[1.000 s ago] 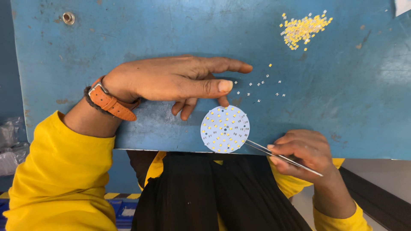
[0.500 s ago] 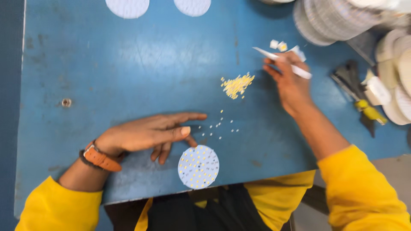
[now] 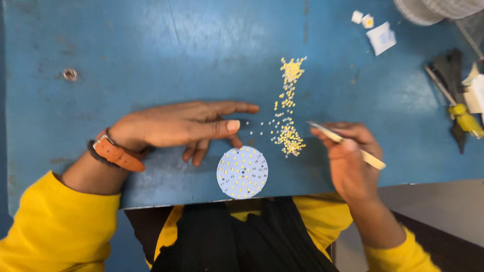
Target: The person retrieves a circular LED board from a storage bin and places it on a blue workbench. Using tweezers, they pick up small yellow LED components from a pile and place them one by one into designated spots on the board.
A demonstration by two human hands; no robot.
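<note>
The right hand (image 3: 353, 163) had come back from the far corner of the table (image 3: 126, 50) to the near edge, fingers pinched around the tweezers (image 3: 345, 145), whose tip pointed to nine o'clock at the yellow chips (image 3: 288, 128). Those chips now trailed in a long streak rather than a small heap. The left hand (image 3: 176, 128) stayed flat and empty, fingers pointing to three o'clock. The disc (image 3: 242, 172) lay at six o'clock of its fingertips, at the table edge.
</note>
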